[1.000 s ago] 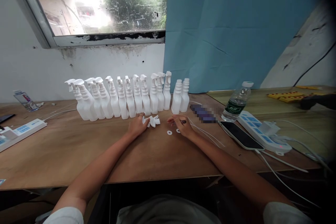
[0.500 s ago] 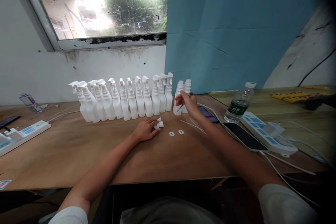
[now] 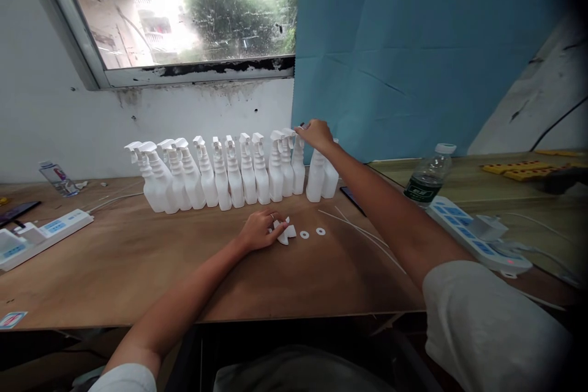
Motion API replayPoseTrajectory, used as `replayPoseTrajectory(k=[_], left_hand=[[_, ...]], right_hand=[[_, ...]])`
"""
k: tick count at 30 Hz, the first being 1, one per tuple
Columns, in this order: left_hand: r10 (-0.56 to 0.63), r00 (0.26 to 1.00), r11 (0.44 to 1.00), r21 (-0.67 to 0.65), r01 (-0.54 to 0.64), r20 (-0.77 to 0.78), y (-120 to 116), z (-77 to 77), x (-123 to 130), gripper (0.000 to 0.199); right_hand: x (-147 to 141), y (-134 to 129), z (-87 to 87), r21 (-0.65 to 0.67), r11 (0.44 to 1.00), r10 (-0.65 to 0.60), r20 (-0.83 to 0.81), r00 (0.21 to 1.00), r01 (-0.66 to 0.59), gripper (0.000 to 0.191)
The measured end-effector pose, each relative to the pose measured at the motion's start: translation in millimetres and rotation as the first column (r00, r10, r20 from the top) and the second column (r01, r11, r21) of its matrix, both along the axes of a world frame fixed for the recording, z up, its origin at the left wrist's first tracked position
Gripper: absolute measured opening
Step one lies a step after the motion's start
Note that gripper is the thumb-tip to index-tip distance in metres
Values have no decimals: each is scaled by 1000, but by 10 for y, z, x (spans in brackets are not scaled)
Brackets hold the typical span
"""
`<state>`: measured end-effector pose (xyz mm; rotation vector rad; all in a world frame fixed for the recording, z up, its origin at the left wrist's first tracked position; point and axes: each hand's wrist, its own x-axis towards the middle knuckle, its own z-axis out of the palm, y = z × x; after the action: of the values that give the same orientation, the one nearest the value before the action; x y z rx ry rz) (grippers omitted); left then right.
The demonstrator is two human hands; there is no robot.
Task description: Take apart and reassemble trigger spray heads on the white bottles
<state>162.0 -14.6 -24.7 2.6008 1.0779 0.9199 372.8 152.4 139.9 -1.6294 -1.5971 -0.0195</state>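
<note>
My left hand (image 3: 261, 229) rests on the table with its fingers closed over a white spray trigger head (image 3: 289, 231), partly hidden beneath them. My right hand (image 3: 316, 135) is raised at the right end of the bottle row, fingers pinched together. A dark end of a thin tool (image 3: 302, 125) shows at its fingertips; the rest is hidden. Just under this hand stand a trigger-topped spray bottle (image 3: 298, 165) and a white bottle (image 3: 315, 177) whose neck the hand covers. Another white bottle (image 3: 330, 180) is behind my forearm. Two white ring washers (image 3: 304, 235) lie right of the trigger head.
Several white spray bottles (image 3: 222, 180) with trigger heads stand in a row along the wall. Thin white tubes (image 3: 362, 231) lie by my right forearm. A water bottle (image 3: 427, 177) and a power strip (image 3: 478, 236) are at the right; another power strip (image 3: 50, 229) is at the left.
My right hand has risen from beside the two bottles at the right to the height of their necks. The trigger head under my left hand has shifted slightly right and nearer.
</note>
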Motion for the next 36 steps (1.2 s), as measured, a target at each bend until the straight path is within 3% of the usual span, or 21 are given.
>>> replayPoseTrajectory(k=[4,8,12,15,19,23,25,27,30,33,36], left_hand=[[18,999,1000,8,-18,31,33,-5,-31,36],[39,995,999,14,-41,91,84,-46,-59,34],[42,979,998,37,-51,197,121,-83,-47,29],[47,950,998,22,-57,310,121,-91,-12,32],[-51,882,998,43,35,468,85,-82,26,51],[-187,863,981,126,144,470,27,-73,56,91],[-191,876,978,158,134,444,-4,-65,87,109],[-145,888,983,167,78,436,-33,-50,126,111],[-69,888,982,187,-19,454,-63,-21,166,97],[-64,863,980,197,-41,500,-71,-14,165,89],[-67,834,987,158,-25,548,-68,-37,152,86]], right_hand=[[-24,-74,-4,34,999,-25,155,988,20,20],[-3,-279,79,87,995,-65,221,973,47,20],[28,-597,231,158,984,-109,195,975,78,25],[29,-879,286,222,975,-54,127,990,25,34],[-41,-1206,220,342,936,78,22,997,-81,42],[-157,-1401,102,477,872,168,-91,982,-105,44],[-194,-1455,62,512,854,196,-158,968,-89,44],[-208,-1489,33,541,838,229,-228,946,-73,44],[-195,-1496,-7,584,796,383,-278,881,-162,47],[-160,-1426,-60,534,755,613,-370,698,-380,43],[-107,-1303,-122,472,717,697,-484,529,-513,35]])
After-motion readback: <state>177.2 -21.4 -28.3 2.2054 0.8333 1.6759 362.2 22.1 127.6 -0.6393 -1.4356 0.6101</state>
